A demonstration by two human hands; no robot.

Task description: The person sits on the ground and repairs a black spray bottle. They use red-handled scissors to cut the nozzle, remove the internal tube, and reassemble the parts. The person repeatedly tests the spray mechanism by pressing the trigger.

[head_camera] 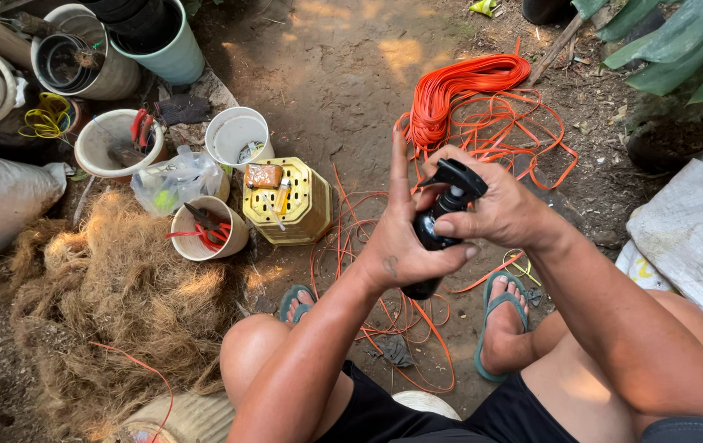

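Hands meet over a small black spray bottle (pixel 437 238), glossy and dark, with a black trigger head at the top. It sits in the middle of the view, above the bare ground between the person's knees. The left hand (pixel 396 238) cups the body of the bottle from the near side, palm against it, thumb curled around the lower part and the forefinger stretched straight up, so the grasp is only half closed. The right hand (pixel 491 209) closes from above over the neck and trigger head, fingers wrapped tightly around it. Just behind the bottle lies a loose tangle of orange cord (pixel 466 94), with a thick bundle further back and single strands trailing under the hands toward the feet in green sandals (pixel 495 328). To the left stands a yellow perforated container (pixel 290 201) with small items on top, near it a white cup holding red-handled pliers (pixel 204 230), a clear plastic bag (pixel 175 180) and other white pots. A heap of brown coconut fibre (pixel 113 287) fills the lower left. Nothing lies between the camera and the bottle except the two hands, which hide much of its body. The bottle's long axis runs nearly upright, tilted slightly, bottom toward the person; its nozzle points left and away.
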